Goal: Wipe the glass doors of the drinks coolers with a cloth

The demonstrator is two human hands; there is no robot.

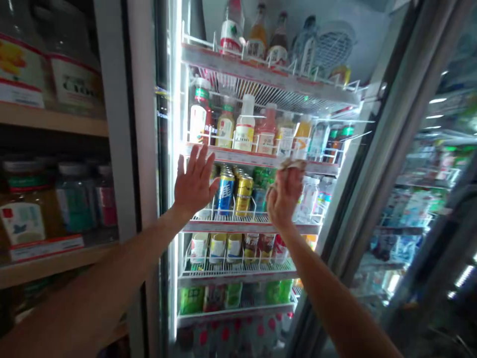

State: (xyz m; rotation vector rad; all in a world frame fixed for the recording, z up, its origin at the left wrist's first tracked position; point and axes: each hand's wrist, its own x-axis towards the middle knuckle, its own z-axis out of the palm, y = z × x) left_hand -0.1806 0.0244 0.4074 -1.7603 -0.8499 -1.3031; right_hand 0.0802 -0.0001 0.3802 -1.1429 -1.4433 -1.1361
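Observation:
I face a lit drinks cooler with wire shelves of bottles and cans. My left hand is raised with its fingers spread flat, level with the shelf that holds a blue can and a gold can. My right hand is closed around a crumpled pale cloth, held up in front of the same shelf. Whether either hand touches glass I cannot tell.
The cooler's frame stands at the left, with wooden shelves of large jars beyond it. A glass door angles away on the right, reflecting shop lights. Lower shelves hold green and red cans.

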